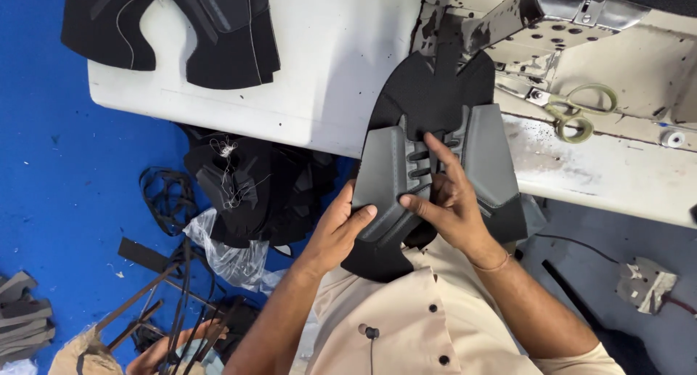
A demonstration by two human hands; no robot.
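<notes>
Currently held: black and grey flat stitched shoe upper [435, 164].
Left hand [337, 226]: pinches lower edge.
Right hand [454, 197]: grips centre.
Handling: light, floppy; support both sides.

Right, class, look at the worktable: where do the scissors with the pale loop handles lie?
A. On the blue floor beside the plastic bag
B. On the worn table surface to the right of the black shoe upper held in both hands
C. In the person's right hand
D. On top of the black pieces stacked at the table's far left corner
B: the scissors lie on the table, right of the shoe upper that the left hand and right hand hold.
</notes>
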